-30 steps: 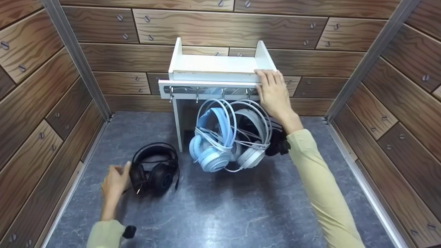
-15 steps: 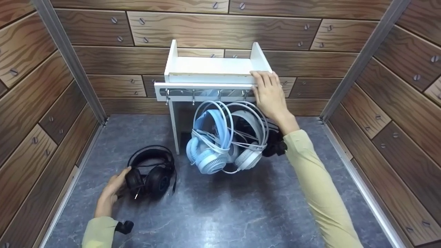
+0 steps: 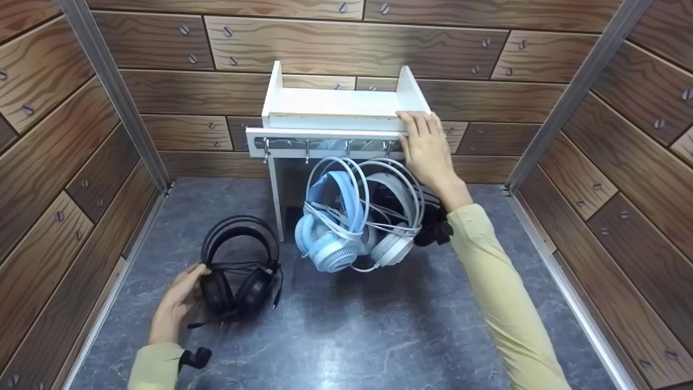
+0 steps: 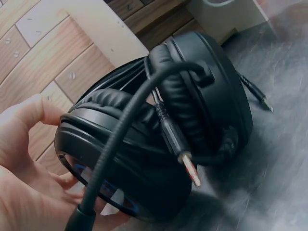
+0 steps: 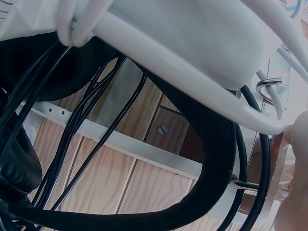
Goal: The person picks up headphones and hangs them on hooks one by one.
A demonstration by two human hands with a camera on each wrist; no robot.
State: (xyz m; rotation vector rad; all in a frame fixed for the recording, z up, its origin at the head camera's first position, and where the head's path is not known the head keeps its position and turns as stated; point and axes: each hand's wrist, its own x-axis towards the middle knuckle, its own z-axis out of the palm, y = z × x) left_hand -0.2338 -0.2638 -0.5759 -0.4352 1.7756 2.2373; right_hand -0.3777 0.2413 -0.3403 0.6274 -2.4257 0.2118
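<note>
My left hand grips the left ear cup of a black headset at the floor's left. In the left wrist view, the thumb and fingers hold that ear cup from either side; a microphone boom and a cable plug show in front. My right hand rests on the front right corner of a white shelf, fingers over its edge, thumb beside the hook rail. Below the rail hang a light blue headset, a white headset and a black one, partly hidden behind.
Several metal hooks line the rail; the two on the left, including the end hook, carry nothing. Wood-patterned walls enclose the grey marbled floor at the back and on both sides.
My left hand has closed from beside the black headset onto its left ear cup. The headset has tipped more upright, its band rising and its cups turning. The right hand stays on the shelf.
</note>
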